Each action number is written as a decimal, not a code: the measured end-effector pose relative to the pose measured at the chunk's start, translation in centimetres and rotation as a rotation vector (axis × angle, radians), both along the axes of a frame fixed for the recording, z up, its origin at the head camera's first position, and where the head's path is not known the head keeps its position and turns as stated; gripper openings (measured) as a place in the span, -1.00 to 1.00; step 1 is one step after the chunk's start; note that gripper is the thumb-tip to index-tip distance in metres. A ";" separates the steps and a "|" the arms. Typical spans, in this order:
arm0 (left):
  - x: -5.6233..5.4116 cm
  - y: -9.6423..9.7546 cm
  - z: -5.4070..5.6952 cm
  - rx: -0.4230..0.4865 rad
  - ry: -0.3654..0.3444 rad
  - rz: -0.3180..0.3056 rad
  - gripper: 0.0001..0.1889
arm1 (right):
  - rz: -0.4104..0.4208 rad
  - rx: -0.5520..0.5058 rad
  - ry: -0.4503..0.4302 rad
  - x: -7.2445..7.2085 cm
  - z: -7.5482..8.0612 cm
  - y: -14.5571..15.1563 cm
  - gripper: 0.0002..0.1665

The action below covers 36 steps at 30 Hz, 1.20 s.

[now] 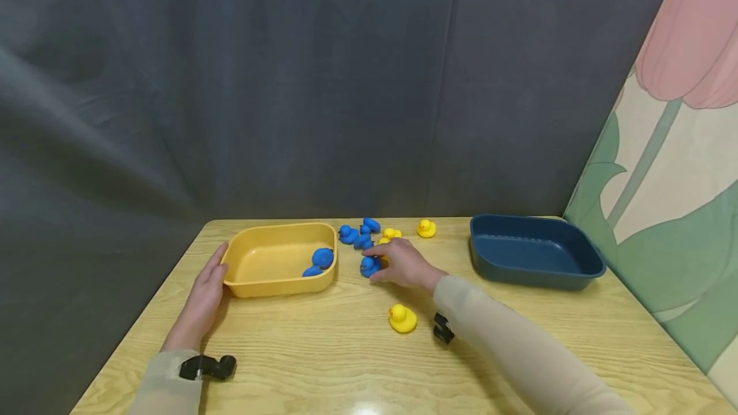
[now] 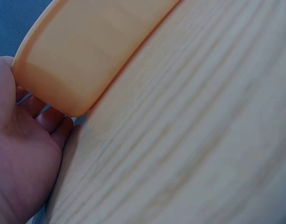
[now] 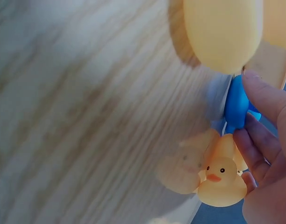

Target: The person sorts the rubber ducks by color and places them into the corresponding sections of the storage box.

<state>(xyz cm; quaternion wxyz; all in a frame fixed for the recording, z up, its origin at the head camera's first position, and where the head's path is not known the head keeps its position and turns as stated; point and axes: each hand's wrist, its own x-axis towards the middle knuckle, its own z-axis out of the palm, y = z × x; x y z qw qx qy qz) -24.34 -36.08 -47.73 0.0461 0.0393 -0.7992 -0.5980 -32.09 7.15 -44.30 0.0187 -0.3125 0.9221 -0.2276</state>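
My right hand (image 1: 403, 264) reaches down to a blue rubber duck (image 1: 369, 266) on the table. In the right wrist view its thumb and fingers pinch the blue duck's body (image 3: 236, 102). Several more blue ducks (image 1: 348, 234) lie just behind, and yellow ducks (image 1: 392, 234) are partly hidden by the hand. One yellow duck (image 3: 222, 186) sits close to the fingers in the right wrist view. My left hand (image 1: 204, 290) rests against the left outer wall of a yellow bin (image 1: 271, 288), its fingers extended along it. Two blue ducks (image 1: 322, 257) lie inside that bin's right end.
A dark blue bin (image 1: 536, 274) stands at the right rear of the wooden table (image 1: 300, 364). One yellow duck (image 1: 402, 319) sits nearer the front, below my right wrist; another yellow duck (image 1: 426, 228) stands near the back edge. A dark curtain (image 1: 346, 82) hangs behind.
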 end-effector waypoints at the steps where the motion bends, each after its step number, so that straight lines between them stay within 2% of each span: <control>1: 0.0 0.0 0.0 0.001 0.001 -0.002 -0.34 | -0.002 0.003 0.000 0.0 0.0 -0.1 -0.36; 9: -0.1 0.1 -0.1 0.011 -0.010 0.003 -0.34 | -0.011 0.018 0.034 -0.1 -0.3 -0.3 -0.48; 16: -0.1 0.2 0.3 0.025 -0.038 0.003 -0.34 | -0.026 0.031 0.032 0.1 0.0 -0.5 -0.49; 19: -0.1 0.2 0.2 0.026 -0.027 0.000 -0.34 | -0.024 0.025 0.024 0.1 0.1 -0.4 -0.49; 27: -0.3 0.1 0.0 0.017 0.003 -0.004 -0.34 | -0.042 -0.063 -0.014 0.3 0.7 -0.4 -0.46; 36: -0.4 0.0 0.1 0.026 -0.037 0.008 -0.34 | -0.036 -0.175 -0.047 0.5 1.8 -0.6 -0.44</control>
